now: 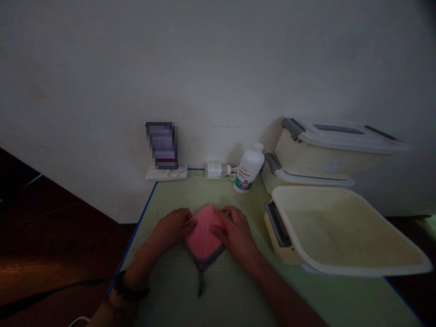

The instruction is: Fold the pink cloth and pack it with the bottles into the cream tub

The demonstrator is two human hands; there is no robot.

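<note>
A pink knitted piece (204, 234) with a dark grey border lies on the table, turned like a diamond. From its near corner hangs a dark grey tail or tassel (200, 281). My left hand (175, 227) pinches its left edge between thumb and fingers. On the opposite side, my right hand (236, 231) has its thumb on top of the piece and its fingers at the right edge. My fingers hide parts of both side corners.
An open cream tub (286, 252) stands at the right, with stacked lidded boxes (306, 154) behind it. Along the wall are a white bottle (250, 168), a small bottle lying down (215, 170), and a phone (163, 145) on a white stand (166, 173). The green tabletop (166, 286) has blue edges.
</note>
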